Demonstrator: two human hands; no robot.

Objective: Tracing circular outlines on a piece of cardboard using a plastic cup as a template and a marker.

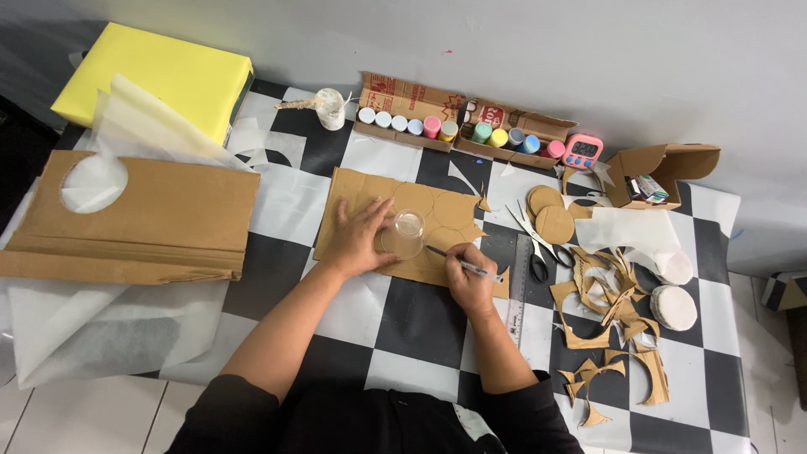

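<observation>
1. Left hand, fingers spread, pins clear plastic cup onto cardboard sheet, table centre.
2. Right hand, fingers clamped on pen, apparently tracing at cup's 4 o'clock.
3. Risk: cup slipping under light pressure, distorting the outline.

scissors, ruler, paint pots, pink timer, yellow box, cardboard scraps
</observation>
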